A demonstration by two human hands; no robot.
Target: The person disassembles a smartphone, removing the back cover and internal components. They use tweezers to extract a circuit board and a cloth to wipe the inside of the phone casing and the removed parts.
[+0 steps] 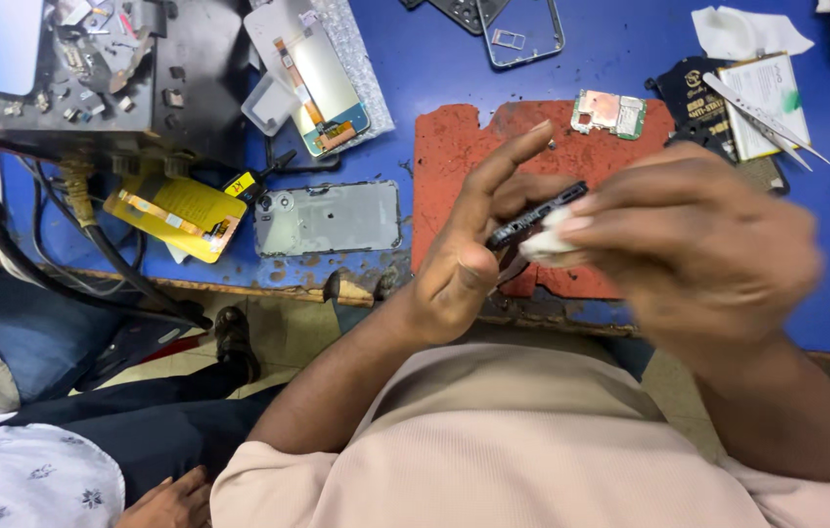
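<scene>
head view, left to right: yellow part (178, 213) and grey back cover (329, 217) lie on blue table (454, 59). left hand (473, 249) over red mat (454, 156), fingers (503, 161) half open, pinching a thin dark phone frame (535, 215) edge-on. right hand (698, 244), blurred, fingers curled tight on white wad (547, 240) touching the frame. tweezers (762, 117) far right.
</scene>
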